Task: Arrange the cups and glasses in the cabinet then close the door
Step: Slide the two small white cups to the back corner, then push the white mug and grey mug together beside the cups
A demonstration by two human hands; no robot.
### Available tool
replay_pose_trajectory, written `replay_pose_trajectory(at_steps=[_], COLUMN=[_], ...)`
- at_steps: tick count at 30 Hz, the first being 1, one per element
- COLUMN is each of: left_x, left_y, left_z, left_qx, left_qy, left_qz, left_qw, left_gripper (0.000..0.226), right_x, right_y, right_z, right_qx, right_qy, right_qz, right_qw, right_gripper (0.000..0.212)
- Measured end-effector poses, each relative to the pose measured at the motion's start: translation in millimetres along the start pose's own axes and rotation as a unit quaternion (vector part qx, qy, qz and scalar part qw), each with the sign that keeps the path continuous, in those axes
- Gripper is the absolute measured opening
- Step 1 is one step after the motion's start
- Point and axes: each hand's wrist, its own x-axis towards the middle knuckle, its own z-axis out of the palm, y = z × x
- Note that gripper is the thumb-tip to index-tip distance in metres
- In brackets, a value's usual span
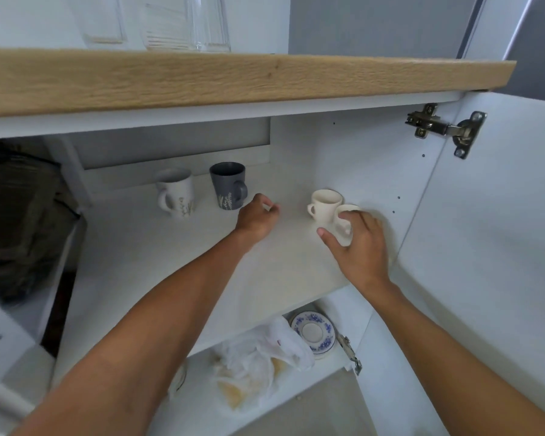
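On the white cabinet shelf [177,265] stand a white mug with a plant print [177,193] and a dark grey mug [227,185] at the back. A small cream cup [324,204] stands further right. My right hand [361,243] grips a second small cream cup [343,226] right beside it, near the cabinet's right wall. My left hand [257,217] hovers over the shelf just in front of the grey mug, fingers loosely curled, holding nothing. The cabinet door [497,234] stands open on the right.
Clear glasses [186,23] stand on the wooden worktop [233,80] above. On the lower shelf lie a blue-patterned saucer [313,332] and a crumpled plastic bag [258,360]. A metal hinge [444,127] sits at the door's top.
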Motion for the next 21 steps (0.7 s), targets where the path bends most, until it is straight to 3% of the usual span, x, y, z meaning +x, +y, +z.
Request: replay_pose_trajectory(at_steps=[11,15,21], left_x=[-29.1,-29.1,-18.9], left_y=[-60.6,-85.8,-109.5], left_z=[-115.0,-139.4,-161.3], left_qx=[0.048,0.122,0.153], left_qy=[0.108,0.151,0.182], left_qz=[-0.031,0.000,-0.035], left_qw=[0.993,0.981,0.971], left_gripper=[0.039,0.051,0.075], right_x=[50.1,65.3,80.7], right_y=[-66.9,-84.3,-91.1], right_z=[55.7,85.2,129.6], right_qx=[0.054,0.068,0.106], right_qy=[-0.089,-0.153,-0.265], right_qz=[-0.066,-0.044,0.039], right_qw=[0.992,0.985,0.958], right_gripper=[0.051,0.062,0.091])
